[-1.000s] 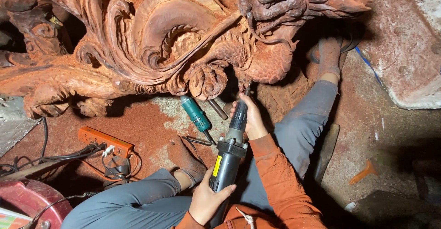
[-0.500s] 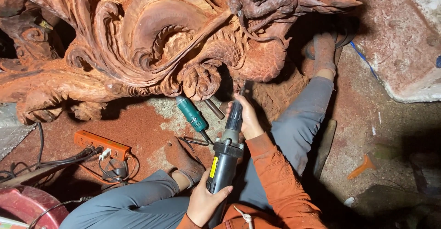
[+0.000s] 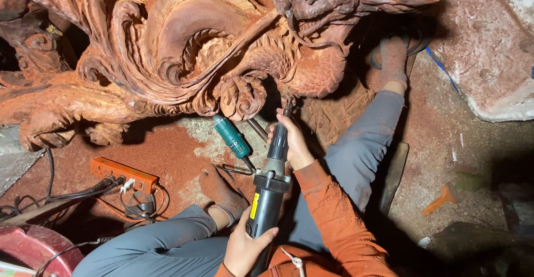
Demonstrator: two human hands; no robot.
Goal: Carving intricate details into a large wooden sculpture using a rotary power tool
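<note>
Gripping one grinder (image 3: 271,185): two hands, left hand (image 3: 245,249), right hand (image 3: 292,143).

The carving (image 3: 183,49) overhangs the whole upper side, leaving only a dark gap beneath its curls where the grinder (image 3: 271,179) tip reaches. A green tool (image 3: 232,137) lies just left of the right hand (image 3: 292,143), narrowing that side. Left of it the dusty floor (image 3: 167,149) lies open up to the power strip (image 3: 123,175) and its cords. The legs (image 3: 361,154) close in the right and the near side.
</note>
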